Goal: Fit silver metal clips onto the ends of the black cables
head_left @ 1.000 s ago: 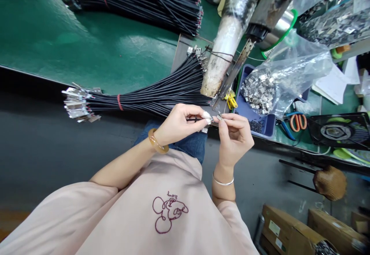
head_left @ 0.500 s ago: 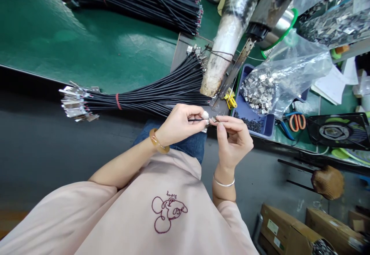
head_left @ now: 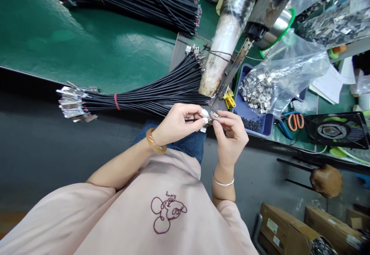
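Observation:
My left hand (head_left: 177, 125), with white covers on the thumb and index fingertips, pinches a black cable (head_left: 189, 120) near its end. Just right of it, my right hand (head_left: 231, 134) holds a small silvery metal connector shell (head_left: 215, 115) between thumb and fingers, against the cable's end. The exact fit between the two is too small to make out. Behind my left hand lies a bundle of black cables (head_left: 138, 95), tied with a red band and fitted with metal plugs at its left end.
Above my hands, a soldering iron (head_left: 231, 77) points down beside a wrapped white tube (head_left: 215, 60). A blue tray (head_left: 268, 129) holds metal shells and small black parts. Pliers (head_left: 295, 121), a fan (head_left: 332, 130) and another cable bundle (head_left: 138, 2) lie on the green bench (head_left: 121, 60).
My right hand has moved slightly left and up, bringing the metal shell closer to the cable end. My left hand keeps its pinch on the cable.

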